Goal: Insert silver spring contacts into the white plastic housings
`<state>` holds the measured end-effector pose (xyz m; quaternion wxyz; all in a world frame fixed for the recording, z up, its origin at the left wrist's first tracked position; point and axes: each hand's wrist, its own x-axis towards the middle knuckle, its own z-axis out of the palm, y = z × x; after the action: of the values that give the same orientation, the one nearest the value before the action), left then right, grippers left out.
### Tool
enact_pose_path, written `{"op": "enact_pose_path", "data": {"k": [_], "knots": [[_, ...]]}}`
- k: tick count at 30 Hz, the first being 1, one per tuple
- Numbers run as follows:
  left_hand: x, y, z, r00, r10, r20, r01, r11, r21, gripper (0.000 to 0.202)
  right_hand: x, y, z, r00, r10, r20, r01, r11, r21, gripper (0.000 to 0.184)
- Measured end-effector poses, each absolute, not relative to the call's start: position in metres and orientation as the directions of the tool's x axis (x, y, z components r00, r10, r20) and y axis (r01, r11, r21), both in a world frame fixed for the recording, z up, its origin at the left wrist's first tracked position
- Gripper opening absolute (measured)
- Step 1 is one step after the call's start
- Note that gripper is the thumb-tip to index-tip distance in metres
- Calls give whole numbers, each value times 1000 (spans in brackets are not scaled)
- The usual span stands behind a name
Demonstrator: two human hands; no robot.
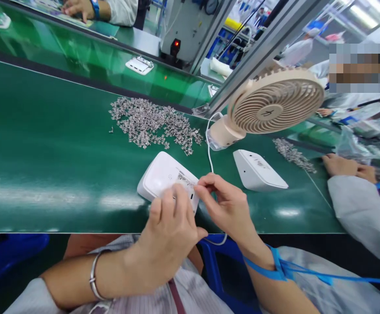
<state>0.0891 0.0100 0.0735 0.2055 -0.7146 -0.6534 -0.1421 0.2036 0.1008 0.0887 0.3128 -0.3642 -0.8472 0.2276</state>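
A white plastic device housing with an open slot in its face lies tilted on the green bench, near the front edge. Curled over its near side are the fingers of my left hand, slightly smeared, gripping the housing and hiding part of it. My right hand has thumb and forefinger pinched together at the housing's right edge, beside the slot. Whatever the pinch holds is too small to make out. Small metal parts show inside the slot. To the right, a second white housing stands apart from both hands.
Beyond the housing spreads a pile of small metal clips. A beige fan stands right of it, its white cable running toward me. Another person's hands work at far right near more metal parts. White pieces lie behind the divider.
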Motion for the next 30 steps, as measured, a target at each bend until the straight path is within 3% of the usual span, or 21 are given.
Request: {"op": "enact_pose_path", "data": {"k": [5,10,16,30], "knots": [[80,8,64,133,869,477,983,-53,-178,52,202,101,81,-538,760,364,441,622,-647,12],[91,10,56,81,868,489,985,5,-172,57,198,104,71,-493,720,488,489,693,-529,12],[90,12,59,78,871,485,989,-5,-151,62,197,104,64,-449,722,526,575,684,-449,13],[90,21,64,57,854,517,988,26,-152,58,194,100,61,-374,780,502,610,615,-500,12]]}}
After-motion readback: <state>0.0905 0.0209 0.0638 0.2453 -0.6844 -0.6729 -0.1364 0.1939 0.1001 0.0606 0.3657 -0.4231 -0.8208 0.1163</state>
